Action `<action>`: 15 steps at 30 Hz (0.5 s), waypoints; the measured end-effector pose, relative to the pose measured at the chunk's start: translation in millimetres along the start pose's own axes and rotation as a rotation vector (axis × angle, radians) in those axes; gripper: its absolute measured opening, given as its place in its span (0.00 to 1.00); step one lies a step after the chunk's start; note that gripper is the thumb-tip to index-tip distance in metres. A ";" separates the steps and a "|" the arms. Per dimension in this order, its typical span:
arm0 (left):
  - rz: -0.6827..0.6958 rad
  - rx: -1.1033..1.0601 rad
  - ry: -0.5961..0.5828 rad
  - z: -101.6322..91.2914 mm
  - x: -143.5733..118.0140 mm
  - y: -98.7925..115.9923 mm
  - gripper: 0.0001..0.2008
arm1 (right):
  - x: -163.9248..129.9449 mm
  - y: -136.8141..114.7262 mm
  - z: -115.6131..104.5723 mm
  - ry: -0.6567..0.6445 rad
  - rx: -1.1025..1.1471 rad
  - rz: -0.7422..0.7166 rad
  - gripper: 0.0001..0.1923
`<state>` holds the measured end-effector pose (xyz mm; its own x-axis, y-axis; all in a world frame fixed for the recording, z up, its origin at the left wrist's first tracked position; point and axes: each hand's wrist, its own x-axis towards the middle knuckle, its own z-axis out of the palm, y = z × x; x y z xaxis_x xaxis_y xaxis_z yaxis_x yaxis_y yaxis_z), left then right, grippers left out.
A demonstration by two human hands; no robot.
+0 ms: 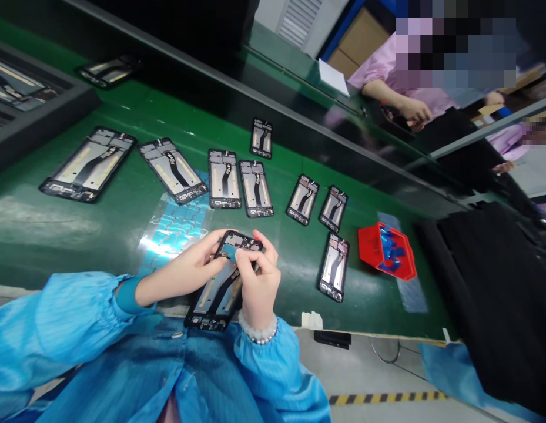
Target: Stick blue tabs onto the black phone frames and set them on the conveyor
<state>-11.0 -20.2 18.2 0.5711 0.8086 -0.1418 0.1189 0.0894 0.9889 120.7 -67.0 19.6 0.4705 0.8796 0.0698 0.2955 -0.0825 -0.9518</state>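
Note:
A phone frame (214,288) with a dark ribbon cable down its middle is tilted at the front edge of the green bench. My left hand (201,257) grips its upper left side, thumb lying over the face. My right hand (259,276) is closed at its upper right, with thumb and forefinger pinched against a small blue piece (230,251) near the top of the frame. Whether the pinch holds that piece or only presses it, I cannot make out. Just beyond my left hand lies a shiny, bluish sheet (171,226) of film pieces.
Several more phone frames (225,179) are spread over the green bench (294,273). A red bin (367,244) with blue bits stands at the right. A dark foam tray (43,126) holds frames at the left. Across the bench, a person's hand (414,110) shows beyond a rail.

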 end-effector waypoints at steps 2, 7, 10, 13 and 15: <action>0.005 -0.006 -0.004 0.0 0.0 0.3 0.18 | -0.1 -0.3 -0.1 -0.003 -0.004 0.000 0.09; 0.024 0.012 0.012 -0.5 -0.2 0.3 0.18 | -0.7 -0.5 -1.3 -0.013 -0.008 0.004 0.10; 0.024 0.008 0.009 -0.6 -0.3 1.0 0.19 | -0.9 -0.8 -2.0 -0.025 -0.002 0.005 0.10; 0.024 0.003 0.003 -0.5 -0.3 1.5 0.18 | -1.3 -0.4 -2.3 -0.024 0.006 0.002 0.09; 0.026 -0.003 0.000 -0.4 -0.4 1.0 0.17 | -1.7 0.5 -2.3 -0.020 0.014 0.003 0.09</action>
<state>-11.4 -20.2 19.3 0.5743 0.8104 -0.1161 0.1020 0.0699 0.9923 122.0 -69.6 19.8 0.4543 0.8888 0.0609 0.2822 -0.0787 -0.9561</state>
